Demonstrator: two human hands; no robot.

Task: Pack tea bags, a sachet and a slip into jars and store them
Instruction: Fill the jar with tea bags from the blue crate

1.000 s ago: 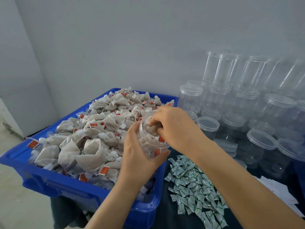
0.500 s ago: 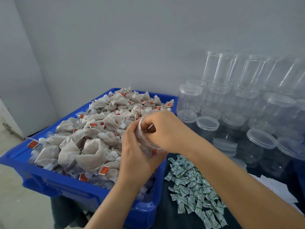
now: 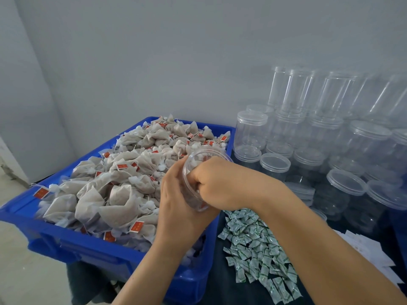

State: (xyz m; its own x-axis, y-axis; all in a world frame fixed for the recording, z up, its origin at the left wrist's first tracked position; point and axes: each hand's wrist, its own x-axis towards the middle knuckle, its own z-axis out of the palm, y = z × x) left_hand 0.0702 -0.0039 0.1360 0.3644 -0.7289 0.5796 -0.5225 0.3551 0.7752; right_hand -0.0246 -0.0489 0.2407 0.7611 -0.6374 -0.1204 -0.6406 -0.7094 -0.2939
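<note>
My left hand (image 3: 176, 208) grips a clear plastic jar (image 3: 189, 166), tilted with its mouth toward me, above the near right corner of the blue crate (image 3: 92, 252). The fingers of my right hand (image 3: 222, 183) are bent and tucked into the jar's mouth among the tea bags inside it. Their tips are hidden, so I cannot see whether they hold a bag. The crate is heaped with loose tea bags (image 3: 119, 194) with red tags. A pile of small green-and-white sachets (image 3: 257, 245) lies on the dark cloth to the right of the crate. White paper slips (image 3: 374, 256) lie further right.
Several empty clear jars with lids (image 3: 251, 128) stand stacked at the back right against the grey wall, some upright and some on their sides. Both my forearms cross over the crate's near corner and the sachet pile. The floor shows at the lower left.
My right hand's fingers have gone deeper into the jar. The jar has tilted more toward me in my left hand and shifted slightly down.
</note>
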